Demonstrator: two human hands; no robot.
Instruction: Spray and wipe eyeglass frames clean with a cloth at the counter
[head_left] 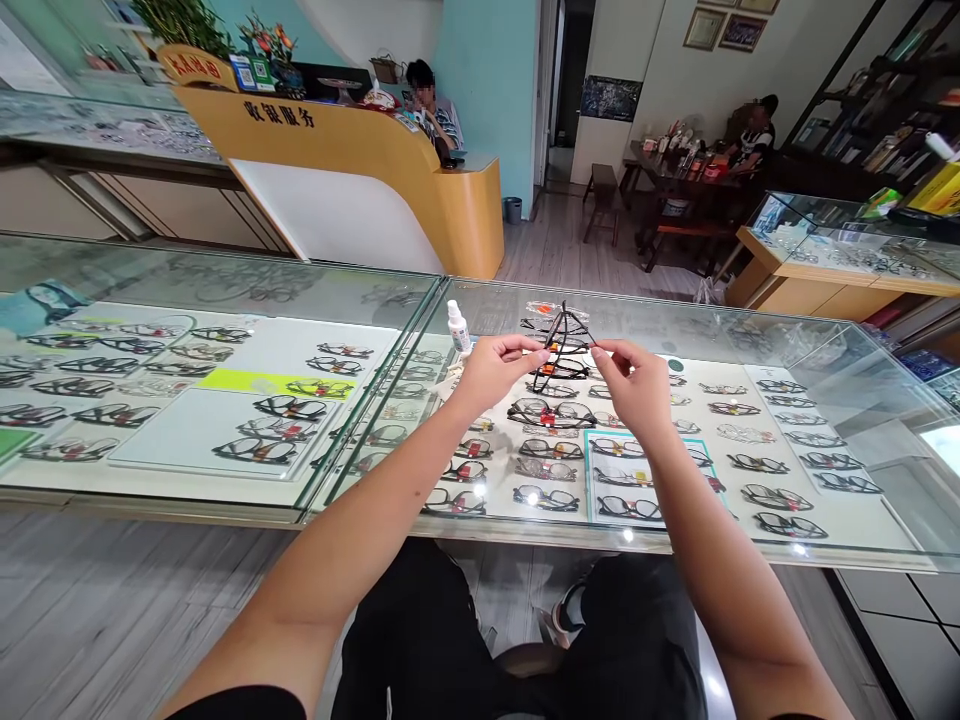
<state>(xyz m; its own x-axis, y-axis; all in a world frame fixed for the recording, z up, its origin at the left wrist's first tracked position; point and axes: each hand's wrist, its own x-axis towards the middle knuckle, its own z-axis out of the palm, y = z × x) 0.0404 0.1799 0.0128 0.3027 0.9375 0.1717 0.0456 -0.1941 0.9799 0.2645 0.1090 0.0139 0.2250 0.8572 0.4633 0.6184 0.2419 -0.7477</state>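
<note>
A pair of black-framed eyeglasses (561,345) is held up on its side over the glass display case, between both hands. My left hand (501,368) pinches one side of the frame with thumb and fingers. On the other side, my right hand (634,384) has its fingertips closed on what looks like a thin temple. Beside the left hand stands a white spray bottle (457,328). A pale crumpled cloth (451,378) lies partly hidden by that hand. Rows of eyeglasses (546,449) show through the glass below.
The glass display case (442,300) spans the view, with more frames at left. Beyond it are a wooden cashier counter (337,130) with a seated person (435,105), another person (754,135) by a dark table, and a second showcase (847,240).
</note>
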